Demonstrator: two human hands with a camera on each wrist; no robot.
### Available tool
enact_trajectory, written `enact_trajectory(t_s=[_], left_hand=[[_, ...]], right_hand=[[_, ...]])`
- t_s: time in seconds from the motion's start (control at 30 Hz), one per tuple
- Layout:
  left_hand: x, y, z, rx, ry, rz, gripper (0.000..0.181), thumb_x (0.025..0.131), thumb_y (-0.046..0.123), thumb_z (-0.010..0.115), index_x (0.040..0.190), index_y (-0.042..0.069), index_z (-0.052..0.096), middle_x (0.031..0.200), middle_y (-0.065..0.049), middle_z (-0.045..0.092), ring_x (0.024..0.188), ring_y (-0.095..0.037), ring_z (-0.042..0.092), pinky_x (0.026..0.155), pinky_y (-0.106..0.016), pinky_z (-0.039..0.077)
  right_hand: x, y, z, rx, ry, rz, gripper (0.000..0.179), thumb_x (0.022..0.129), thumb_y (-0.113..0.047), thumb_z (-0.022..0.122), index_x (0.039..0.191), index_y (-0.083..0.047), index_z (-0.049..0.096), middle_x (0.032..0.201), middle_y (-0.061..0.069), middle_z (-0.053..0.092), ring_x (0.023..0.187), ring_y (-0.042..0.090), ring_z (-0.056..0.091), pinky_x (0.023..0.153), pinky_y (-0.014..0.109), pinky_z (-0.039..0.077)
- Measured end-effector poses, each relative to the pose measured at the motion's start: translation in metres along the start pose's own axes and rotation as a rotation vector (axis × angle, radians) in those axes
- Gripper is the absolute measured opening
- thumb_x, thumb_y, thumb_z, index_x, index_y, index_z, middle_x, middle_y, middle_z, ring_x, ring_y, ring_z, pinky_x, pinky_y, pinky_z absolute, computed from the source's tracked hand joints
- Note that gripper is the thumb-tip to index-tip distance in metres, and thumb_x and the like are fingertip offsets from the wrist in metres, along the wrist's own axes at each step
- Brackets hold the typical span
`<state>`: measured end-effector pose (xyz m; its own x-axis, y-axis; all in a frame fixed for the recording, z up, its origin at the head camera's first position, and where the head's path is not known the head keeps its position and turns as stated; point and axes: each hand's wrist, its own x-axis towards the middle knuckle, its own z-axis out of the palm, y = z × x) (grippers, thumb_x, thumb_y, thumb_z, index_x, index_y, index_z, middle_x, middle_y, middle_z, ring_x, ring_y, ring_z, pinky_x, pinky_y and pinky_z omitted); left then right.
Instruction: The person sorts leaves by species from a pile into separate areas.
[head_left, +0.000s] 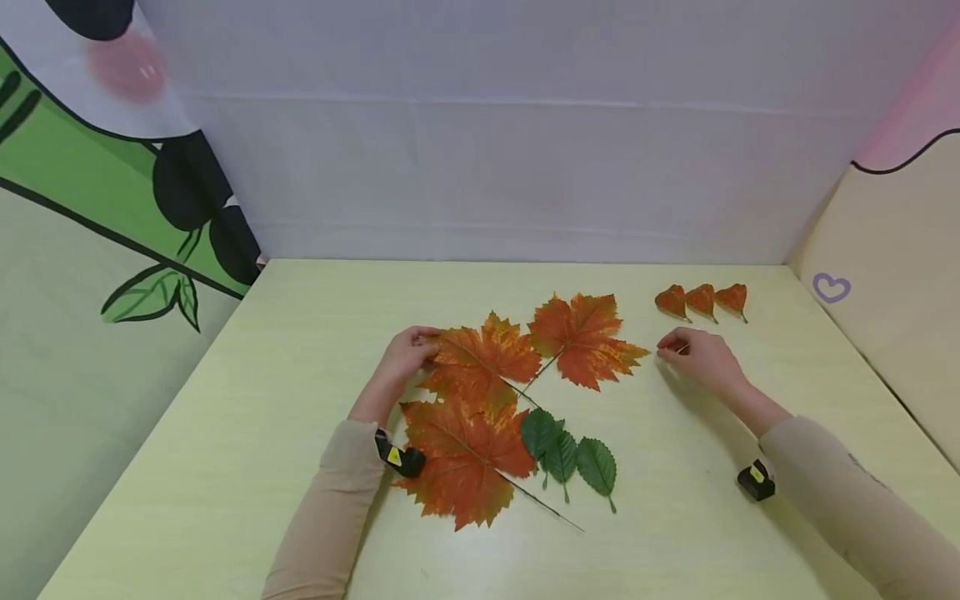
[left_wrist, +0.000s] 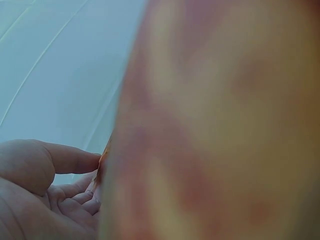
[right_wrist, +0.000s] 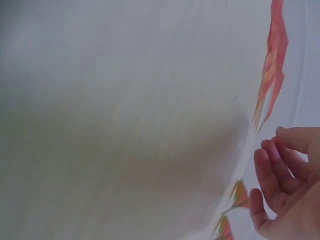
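My left hand (head_left: 408, 357) pinches the left edge of an orange maple leaf (head_left: 480, 358) between thumb and fingers. In the left wrist view, the thumb (left_wrist: 75, 159) presses on the leaf's rim while a blurred leaf surface fills the right side. A second maple leaf (head_left: 581, 337) lies to its right, its stem crossing the first one's. Just off that leaf's right tip hovers my right hand (head_left: 697, 357), fingers loosely bent with nothing between them, as the right wrist view of the hand (right_wrist: 290, 185) also shows. Nearer the body lies a third, larger maple leaf (head_left: 465, 458), partly under the left wrist.
Three green leaves (head_left: 596, 465) lie beside the large maple leaf. At the back right, three small orange leaves (head_left: 701, 300) form a row on the pale table (head_left: 225, 400). A grey-white cloth wall (head_left: 480, 167) rises behind; printed panels flank both sides.
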<state>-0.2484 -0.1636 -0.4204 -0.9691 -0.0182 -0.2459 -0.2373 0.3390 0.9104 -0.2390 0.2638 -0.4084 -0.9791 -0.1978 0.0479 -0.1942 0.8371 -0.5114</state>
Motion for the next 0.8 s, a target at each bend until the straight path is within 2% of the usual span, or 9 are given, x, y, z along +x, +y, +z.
enact_trajectory(t_s=[0.13, 0.33, 0.57, 0.67, 0.8], left_hand=[[0.0, 0.0, 0.001, 0.002, -0.001, 0.004, 0.036, 0.092, 0.008, 0.047, 0.128, 0.003, 0.047, 0.107, -0.015, 0.056, 0.082, -0.018, 0.056, 0.073, -0.027, 0.048], [0.0, 0.0, 0.001, 0.017, 0.008, 0.009, 0.037, 0.092, 0.008, 0.048, 0.128, 0.004, 0.046, 0.097, -0.011, 0.053, 0.083, -0.019, 0.055, 0.074, -0.027, 0.046], [0.0, -0.001, 0.001, 0.017, 0.01, 0.001, 0.039, 0.092, 0.008, 0.048, 0.13, 0.006, 0.044, 0.094, -0.01, 0.052, 0.082, -0.019, 0.056, 0.074, -0.027, 0.047], [0.0, -0.001, 0.002, 0.015, 0.009, -0.002, 0.039, 0.092, 0.009, 0.048, 0.131, 0.006, 0.043, 0.092, -0.009, 0.052, 0.081, -0.018, 0.056, 0.073, -0.026, 0.047], [0.0, -0.002, 0.001, 0.02, 0.006, 0.002, 0.04, 0.092, 0.009, 0.048, 0.131, 0.006, 0.043, 0.092, -0.009, 0.052, 0.081, -0.018, 0.056, 0.074, -0.027, 0.047]], right_hand=[[-0.011, -0.014, 0.006, 0.04, -0.069, -0.043, 0.018, 0.087, -0.018, 0.059, 0.096, -0.004, 0.065, 0.084, 0.006, 0.065, 0.077, 0.02, 0.059, 0.07, 0.035, 0.044], [-0.025, -0.03, 0.018, 0.136, -0.177, -0.065, 0.015, 0.086, -0.02, 0.062, 0.093, -0.008, 0.065, 0.08, 0.0, 0.063, 0.073, 0.012, 0.056, 0.067, 0.028, 0.044], [-0.037, -0.049, 0.031, 0.118, -0.236, -0.155, 0.011, 0.083, -0.022, 0.065, 0.086, -0.012, 0.066, 0.075, -0.005, 0.063, 0.068, 0.006, 0.054, 0.062, 0.023, 0.043], [-0.043, -0.056, 0.035, 0.127, -0.271, -0.163, 0.017, 0.083, -0.029, 0.065, 0.088, -0.013, 0.065, 0.073, -0.006, 0.061, 0.065, 0.006, 0.053, 0.061, 0.023, 0.042], [-0.053, -0.068, 0.04, 0.1, -0.347, -0.155, 0.038, 0.075, -0.046, 0.069, 0.095, -0.014, 0.06, 0.069, -0.009, 0.057, 0.06, 0.006, 0.051, 0.057, 0.023, 0.041]])
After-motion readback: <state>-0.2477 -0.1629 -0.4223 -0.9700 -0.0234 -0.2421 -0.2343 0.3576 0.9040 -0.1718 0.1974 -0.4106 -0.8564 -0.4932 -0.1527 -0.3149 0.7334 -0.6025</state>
